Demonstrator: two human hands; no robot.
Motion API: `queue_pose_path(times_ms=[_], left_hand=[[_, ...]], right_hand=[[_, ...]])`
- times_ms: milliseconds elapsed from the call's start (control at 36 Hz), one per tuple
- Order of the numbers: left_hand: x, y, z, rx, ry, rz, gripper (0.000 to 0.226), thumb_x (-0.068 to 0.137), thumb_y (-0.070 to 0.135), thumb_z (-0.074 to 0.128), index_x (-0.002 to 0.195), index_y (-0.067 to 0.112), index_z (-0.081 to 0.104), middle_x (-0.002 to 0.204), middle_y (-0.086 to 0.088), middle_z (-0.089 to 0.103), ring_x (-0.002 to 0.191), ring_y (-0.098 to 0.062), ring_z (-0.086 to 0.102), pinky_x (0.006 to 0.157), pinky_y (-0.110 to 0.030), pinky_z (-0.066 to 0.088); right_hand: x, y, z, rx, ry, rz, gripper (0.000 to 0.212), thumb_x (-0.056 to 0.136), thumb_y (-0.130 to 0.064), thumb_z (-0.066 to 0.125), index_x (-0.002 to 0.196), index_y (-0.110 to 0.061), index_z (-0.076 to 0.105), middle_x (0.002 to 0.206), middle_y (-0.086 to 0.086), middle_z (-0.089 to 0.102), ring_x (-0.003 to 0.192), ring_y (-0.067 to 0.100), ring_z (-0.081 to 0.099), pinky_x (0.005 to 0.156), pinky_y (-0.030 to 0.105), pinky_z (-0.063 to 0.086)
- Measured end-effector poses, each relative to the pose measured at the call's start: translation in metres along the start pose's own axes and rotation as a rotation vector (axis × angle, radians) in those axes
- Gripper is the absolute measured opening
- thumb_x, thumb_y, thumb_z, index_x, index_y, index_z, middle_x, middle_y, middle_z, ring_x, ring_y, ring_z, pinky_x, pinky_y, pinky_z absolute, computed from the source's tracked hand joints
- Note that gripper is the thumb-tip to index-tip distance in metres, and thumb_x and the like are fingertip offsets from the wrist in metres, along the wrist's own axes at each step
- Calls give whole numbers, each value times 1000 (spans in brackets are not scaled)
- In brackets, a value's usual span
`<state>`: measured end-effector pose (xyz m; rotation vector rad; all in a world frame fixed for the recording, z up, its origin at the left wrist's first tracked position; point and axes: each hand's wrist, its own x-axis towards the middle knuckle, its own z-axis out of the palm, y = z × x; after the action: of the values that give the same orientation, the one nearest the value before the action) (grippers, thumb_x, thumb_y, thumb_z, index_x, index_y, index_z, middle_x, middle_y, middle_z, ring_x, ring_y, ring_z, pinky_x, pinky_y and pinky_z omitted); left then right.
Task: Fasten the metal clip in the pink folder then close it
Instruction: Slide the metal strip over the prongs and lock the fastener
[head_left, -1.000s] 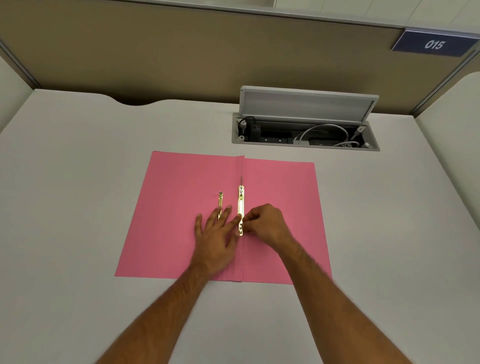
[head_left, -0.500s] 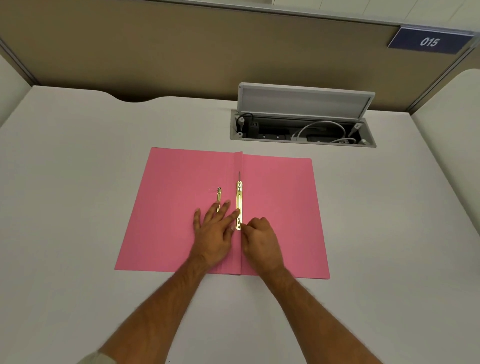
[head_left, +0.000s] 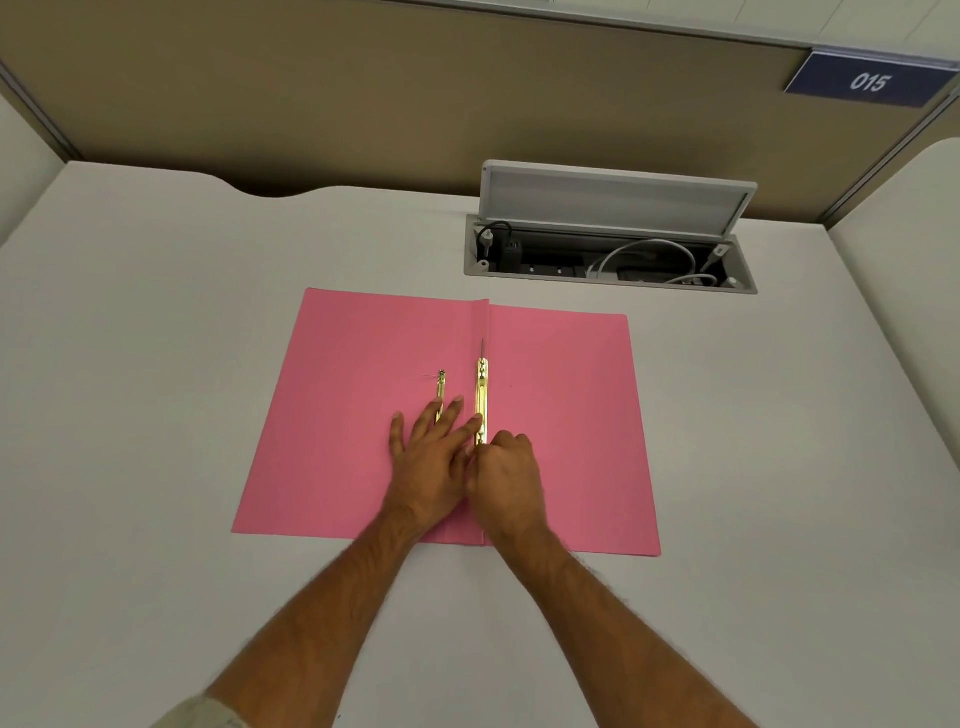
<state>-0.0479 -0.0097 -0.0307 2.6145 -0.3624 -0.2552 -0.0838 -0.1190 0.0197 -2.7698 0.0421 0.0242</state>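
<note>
1. Pressing flat, the left hand (head_left: 431, 457) lies palm down on the left leaf of the pink folder (head_left: 353, 415), its fingers spread and released, gripping nothing; the forefinger tip touches the left edge of the long metal clip bar (head_left: 482, 400).
2. Two of the left hand's fingers lie over the near end of a shorter brass strip (head_left: 441, 387), which sits loose on the left leaf, just beside the long bar and parallel to it.
3. The right hand (head_left: 501, 478) is curled into a loose fist just right of the fold, knuckles up, its fingertips tucked down at the near end of the long bar; whether they pinch the bar or only push on it cannot be told.
4. The two hands touch each other along the fold.
5. The long bar runs along the folder's spine, with a thin grey prong sticking out at its far end.
6. The folder lies open and flat on the white desk (head_left: 156, 364), both leaves down.
7. Beyond the folder, an open cable box (head_left: 608, 260) is set in the desk, its lid (head_left: 613, 200) raised and wires inside.
8. A blue plate marked 015 (head_left: 870, 80) hangs on the tan partition (head_left: 363, 93) behind.
</note>
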Motion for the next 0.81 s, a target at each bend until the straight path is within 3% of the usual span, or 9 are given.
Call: queue_pose_path(times_ms=[56,139,222,278,556,611,694,806], left_hand=[[1,0,0,8,-6,-2,46,106,39,36,152,37,40,168,11,18,156,-18,7,122,-55,-11],[0,-1,0,12,-5,2,46,106,38,36,152,37,40,168,11,19,156,-18,7,122,-56,-11],[0,0,0,7,6,6,47,105,37,35,151,36,42,167,11,21,156,-18,8,123,-57,-10],[0,-1,1,8,7,6,46,105,36,36,151,36,42,167,11,21,156,-18,9,123,-57,-9],[-1,-1,2,-12,33,3,46,105,31,40,150,36,44,166,12,23,156,-17,10,123,-55,-10],[-1,-1,3,-12,35,1,46,105,31,40,150,36,44,166,12,23,156,-17,11,123,-55,-9],[-1,0,3,-14,38,2,46,105,31,41,150,36,44,166,12,23,156,-17,11,123,-56,-9],[-1,0,1,-34,43,-1,46,104,30,44,149,37,46,165,13,24,156,-17,11,123,-56,-8]], right_hand=[[-2,-4,-3,-34,15,-15,10,86,-6,71,83,1,78,68,15,70,67,29,62,66,38,52],[-5,-7,-6,-29,24,-28,3,79,-1,76,76,1,78,62,15,69,61,29,61,61,38,55],[-7,-5,-5,-30,78,-74,16,58,3,90,63,-3,76,51,8,63,50,25,59,47,29,53],[-9,-2,-3,-29,107,-75,19,57,0,93,65,-3,77,53,7,63,53,25,59,46,27,51],[-14,10,4,-73,108,-95,14,62,-2,91,67,-3,77,57,8,67,58,25,62,52,30,54],[-13,16,4,-57,93,-62,4,77,-4,81,79,-2,80,70,12,72,70,26,64,64,33,56],[-10,23,7,54,-8,55,27,98,-15,54,112,-6,76,100,12,74,96,26,60,86,35,49],[-7,24,-1,269,16,197,25,93,-17,58,104,-8,79,94,9,76,87,23,65,83,36,55]])
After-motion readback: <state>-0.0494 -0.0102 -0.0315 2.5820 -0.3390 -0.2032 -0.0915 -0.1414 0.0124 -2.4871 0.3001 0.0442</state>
